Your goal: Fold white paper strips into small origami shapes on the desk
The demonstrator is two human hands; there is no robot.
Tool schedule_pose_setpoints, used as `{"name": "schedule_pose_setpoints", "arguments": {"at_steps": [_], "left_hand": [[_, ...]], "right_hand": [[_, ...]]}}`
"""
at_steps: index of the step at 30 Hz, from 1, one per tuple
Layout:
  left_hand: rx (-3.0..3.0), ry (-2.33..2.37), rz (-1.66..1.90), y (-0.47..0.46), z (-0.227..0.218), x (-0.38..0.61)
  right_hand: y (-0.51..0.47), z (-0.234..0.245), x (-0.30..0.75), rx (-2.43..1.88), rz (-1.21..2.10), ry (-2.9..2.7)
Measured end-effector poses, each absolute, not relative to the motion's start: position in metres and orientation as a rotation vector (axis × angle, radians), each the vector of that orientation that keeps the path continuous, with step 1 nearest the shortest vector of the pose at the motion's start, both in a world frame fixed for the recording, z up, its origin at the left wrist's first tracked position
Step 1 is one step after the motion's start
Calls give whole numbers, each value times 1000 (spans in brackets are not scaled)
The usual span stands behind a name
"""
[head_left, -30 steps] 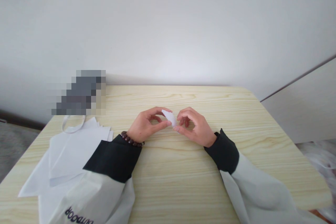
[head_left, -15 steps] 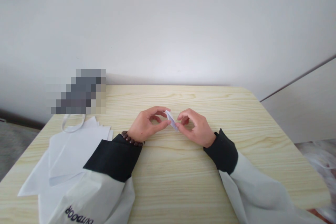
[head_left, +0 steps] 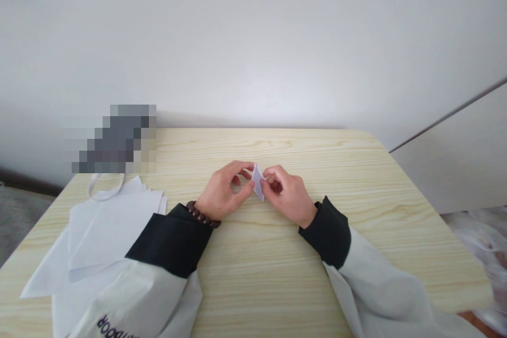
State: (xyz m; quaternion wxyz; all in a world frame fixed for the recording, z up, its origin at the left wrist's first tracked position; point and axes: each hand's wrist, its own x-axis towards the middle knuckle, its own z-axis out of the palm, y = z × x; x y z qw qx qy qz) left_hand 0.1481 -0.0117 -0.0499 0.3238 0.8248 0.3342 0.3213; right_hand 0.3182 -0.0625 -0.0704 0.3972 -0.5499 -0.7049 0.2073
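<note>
A small folded piece of white paper (head_left: pixel 257 181) stands on edge between my two hands, just above the light wooden table (head_left: pixel 356 179). My left hand (head_left: pixel 224 193) pinches its left side between thumb and forefinger; a dark bead bracelet sits on that wrist. My right hand (head_left: pixel 285 194) pinches the right side with its fingertips. Both hands rest near the middle of the table, with dark cuffs and pale sleeves behind them.
Several loose white paper sheets (head_left: pixel 106 227) lie spread at the table's left, partly under my left sleeve. A white loop (head_left: pixel 103 190) and a blurred dark object (head_left: pixel 116 140) sit at the back left. A white wall stands behind the table; its right edge drops off.
The folded paper has turned from lying slanted to standing more upright and narrower. My right hand has shifted left, closer to my left hand.
</note>
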Motion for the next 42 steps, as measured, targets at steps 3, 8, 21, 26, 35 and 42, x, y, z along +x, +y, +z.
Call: {"name": "schedule_pose_setpoints", "arguments": {"at_steps": [3, 8, 21, 26, 35, 42], "left_hand": [[2202, 1046, 835, -16, -51, 153], [2198, 1197, 834, -18, -55, 157], [2150, 1163, 823, -19, -55, 158], [2168, 1198, 833, -19, -54, 159], [2094, 1189, 802, -19, -55, 157], [1553, 766, 853, -12, -56, 152]], "right_hand": [[-63, -70, 316, -1393, 543, -1741], [-62, -69, 316, -1379, 627, -1621], [-63, -65, 316, -1300, 688, -1714], [-64, -66, 315, -1337, 638, -1745], [-64, -67, 316, -1373, 538, -1797], [-64, -67, 320, -1289, 703, -1654]]}}
